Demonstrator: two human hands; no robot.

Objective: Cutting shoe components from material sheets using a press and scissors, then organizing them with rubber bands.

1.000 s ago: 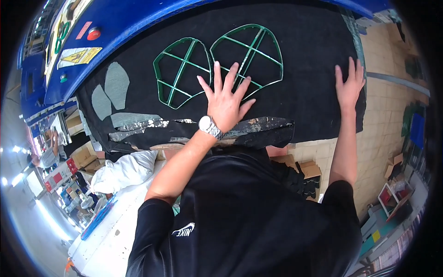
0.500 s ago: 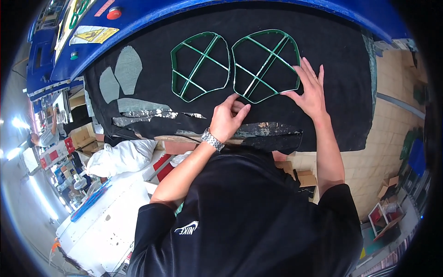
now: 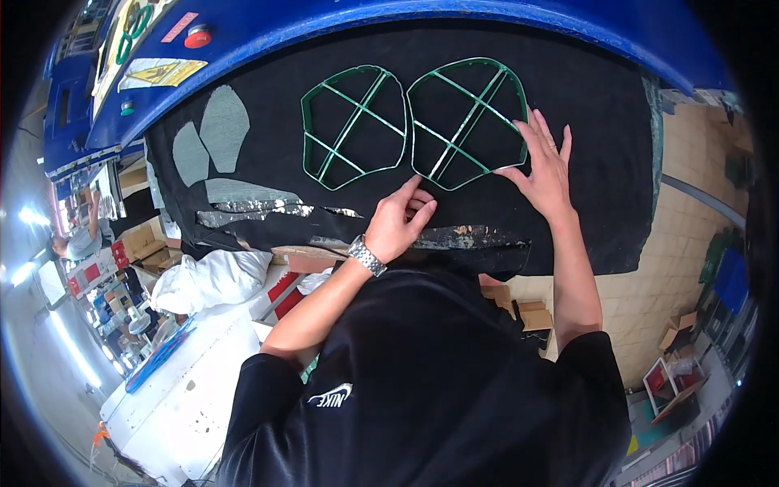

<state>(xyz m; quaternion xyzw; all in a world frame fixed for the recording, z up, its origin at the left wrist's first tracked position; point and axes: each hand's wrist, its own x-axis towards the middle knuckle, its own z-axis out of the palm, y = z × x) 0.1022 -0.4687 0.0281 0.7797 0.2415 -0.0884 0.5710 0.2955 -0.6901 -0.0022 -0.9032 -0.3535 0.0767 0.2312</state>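
Two green metal cutting dies with crossed braces lie side by side on black sheet material (image 3: 600, 195). The right-hand cutting die (image 3: 439, 152) is between my hands. My right hand (image 3: 548, 174) spans its lower right corner, thumb on the lower rim and index finger on the right rim, the other fingers spread. Near its lower left corner is my left hand (image 3: 395, 221), index fingertip at the rim, thumb apart, other fingers loosely curled and holding nothing. The left cutting die (image 3: 333, 152) stands close beside it, untouched.
Grey-green curved pieces (image 3: 225, 130) lie left on the black sheet. Worn, flaking strips (image 3: 462, 237) run along its near edge. A blue machine frame (image 3: 454, 15) borders the far side, with a red button (image 3: 197, 36) at left. A white sack (image 3: 211, 280) sits lower left.
The whole view has shifted slightly, so the dies appear a little lower. My left thumb has drawn slightly away from the die's corner. My right hand keeps its place on the rim.
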